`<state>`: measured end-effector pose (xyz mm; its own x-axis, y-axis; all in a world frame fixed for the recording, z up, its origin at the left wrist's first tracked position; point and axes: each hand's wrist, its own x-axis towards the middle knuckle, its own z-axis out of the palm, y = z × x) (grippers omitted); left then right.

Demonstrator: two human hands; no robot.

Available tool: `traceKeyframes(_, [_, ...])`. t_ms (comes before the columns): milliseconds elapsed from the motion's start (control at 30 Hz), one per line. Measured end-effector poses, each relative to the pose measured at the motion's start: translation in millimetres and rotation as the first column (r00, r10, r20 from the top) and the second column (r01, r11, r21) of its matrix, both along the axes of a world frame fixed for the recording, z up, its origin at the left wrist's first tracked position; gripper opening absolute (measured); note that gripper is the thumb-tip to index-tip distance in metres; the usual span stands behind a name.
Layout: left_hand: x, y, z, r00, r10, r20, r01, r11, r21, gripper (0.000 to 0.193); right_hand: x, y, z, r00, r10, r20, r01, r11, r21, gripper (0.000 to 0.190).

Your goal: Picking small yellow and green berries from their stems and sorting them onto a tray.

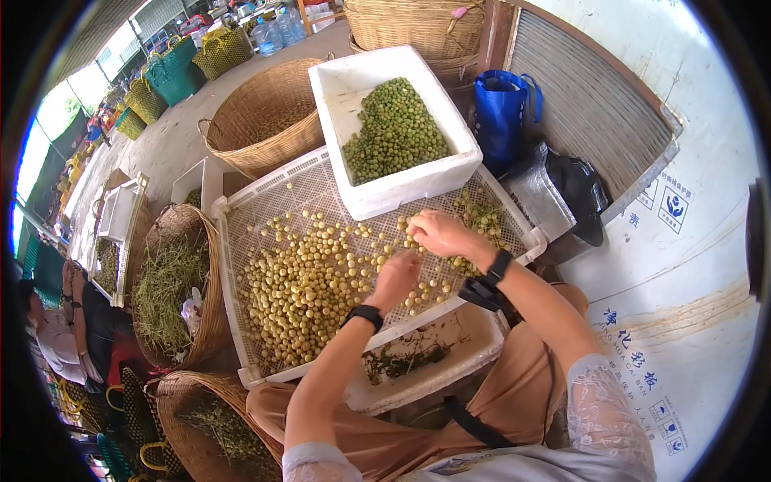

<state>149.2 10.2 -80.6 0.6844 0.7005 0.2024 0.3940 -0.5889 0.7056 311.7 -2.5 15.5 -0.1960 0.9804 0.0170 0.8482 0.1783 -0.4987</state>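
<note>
A white perforated plastic tray lies across my lap, with a large heap of round yellow-green berries on its left half. My left hand, fingers curled, is low over the loose berries near the tray's middle. Just up and to the right, my right hand is bent down among berries, its fingertips together. Whether either hand holds a berry is too small to tell. Stemmed berry clusters lie to the right of my right hand. A white foam box with smaller green berries stands on the tray's far edge.
Wicker baskets stand beyond the tray; one at the left holds stalks. A foam box with debris is below the tray. A blue bag and black plastic are at the right. Another person sits far left.
</note>
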Motion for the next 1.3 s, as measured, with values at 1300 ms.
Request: traceKeyframes(1300, [-138, -25, 62, 0.887, 0.373, 0.273, -0.05, 0.664, -0.746, 0.016, -118, -17, -13, 0.87, 0.29, -0.398, -0.331, 0.943, -0.036, 0.011])
